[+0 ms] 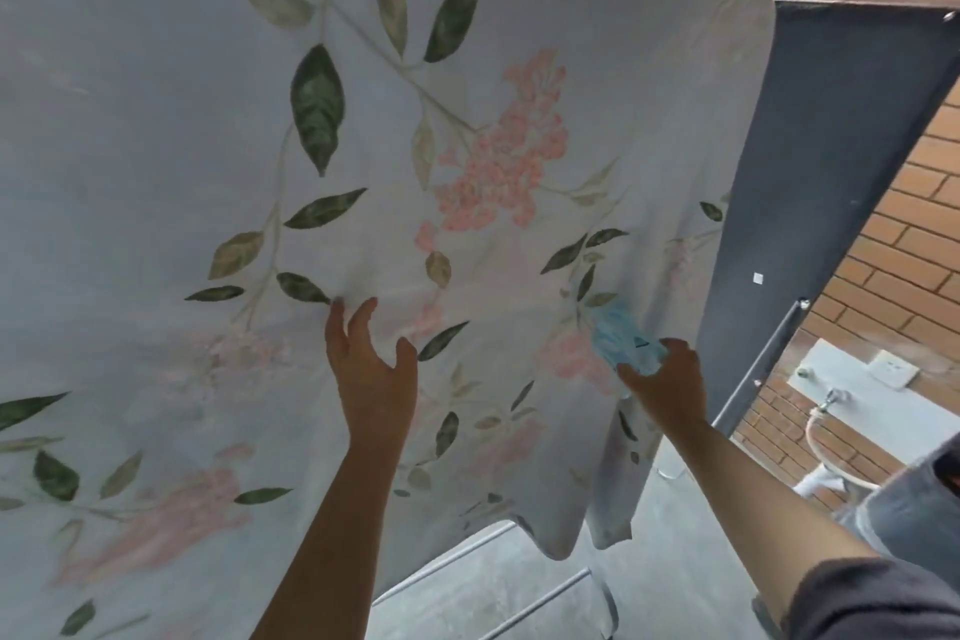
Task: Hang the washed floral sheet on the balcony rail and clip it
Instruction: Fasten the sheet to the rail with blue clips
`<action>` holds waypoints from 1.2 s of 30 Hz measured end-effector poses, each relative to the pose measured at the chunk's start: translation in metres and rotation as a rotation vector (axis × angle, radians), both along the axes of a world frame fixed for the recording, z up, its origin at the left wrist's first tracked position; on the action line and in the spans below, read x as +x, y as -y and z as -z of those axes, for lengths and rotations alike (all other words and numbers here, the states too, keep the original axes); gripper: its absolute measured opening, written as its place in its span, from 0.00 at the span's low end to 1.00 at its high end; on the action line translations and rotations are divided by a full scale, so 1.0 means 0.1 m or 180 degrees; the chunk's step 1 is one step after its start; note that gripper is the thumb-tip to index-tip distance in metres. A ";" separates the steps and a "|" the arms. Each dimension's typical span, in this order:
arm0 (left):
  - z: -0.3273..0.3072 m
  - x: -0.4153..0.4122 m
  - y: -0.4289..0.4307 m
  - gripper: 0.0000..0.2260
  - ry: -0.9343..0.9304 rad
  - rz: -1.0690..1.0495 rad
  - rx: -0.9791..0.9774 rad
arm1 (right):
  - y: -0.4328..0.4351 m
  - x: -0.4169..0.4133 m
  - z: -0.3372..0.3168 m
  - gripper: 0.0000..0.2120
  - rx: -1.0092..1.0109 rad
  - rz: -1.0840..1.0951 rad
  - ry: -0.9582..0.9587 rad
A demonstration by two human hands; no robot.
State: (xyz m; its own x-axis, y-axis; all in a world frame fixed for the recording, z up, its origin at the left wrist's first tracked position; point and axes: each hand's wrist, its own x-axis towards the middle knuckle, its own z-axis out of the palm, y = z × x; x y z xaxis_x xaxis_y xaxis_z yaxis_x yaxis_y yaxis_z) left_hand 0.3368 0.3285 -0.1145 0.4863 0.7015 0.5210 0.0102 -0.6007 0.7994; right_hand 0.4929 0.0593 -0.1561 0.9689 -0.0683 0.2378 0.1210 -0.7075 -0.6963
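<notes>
The floral sheet (467, 130), pale with green leaves and pink blossoms, hangs draped over the balcony rail, which it hides along the top of the view. My left hand (371, 364) lies flat against the cloth with straight fingers, low in the middle. My right hand (667, 382) holds a light blue clip (626, 338) against the sheet near its right edge. The clip is blurred, and I cannot tell whether its jaws bite the cloth.
A dark grey panel (831, 172) stands right of the sheet, with a brick wall (914, 244) behind it. A tap and hose (826, 411) sit low on that wall. Metal rack bars (483, 572) cross the concrete floor below the sheet's hem.
</notes>
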 end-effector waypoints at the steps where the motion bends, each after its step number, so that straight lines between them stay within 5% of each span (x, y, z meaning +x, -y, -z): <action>1: 0.00 0.08 0.10 0.21 0.0034 -0.0024 -0.0001 | 0.06 0.06 0.01 0.29 -0.0036 -0.0167 0.0009; 19: 0.23 0.86 1.51 0.17 -0.0530 -0.0071 -0.0350 | 0.91 0.87 -0.10 0.29 0.0006 -0.0550 0.0239; 23: 0.13 0.98 1.52 0.15 -0.0382 0.0096 -0.0307 | 1.21 0.99 -0.09 0.32 0.0009 -0.0037 0.0035; 29: 0.11 1.33 1.75 0.11 -0.0623 0.0561 -0.0271 | 1.37 1.09 -0.03 0.30 -0.0066 -0.0448 -0.0095; 32: 0.05 1.56 1.94 0.10 -0.0738 0.1144 0.0137 | 1.43 1.24 0.02 0.28 -0.0147 -0.0663 -0.0052; 36: -0.12 2.05 2.18 0.13 -0.1417 0.1662 0.1747 | 1.53 1.59 0.00 0.29 -0.0287 -0.0819 -0.0115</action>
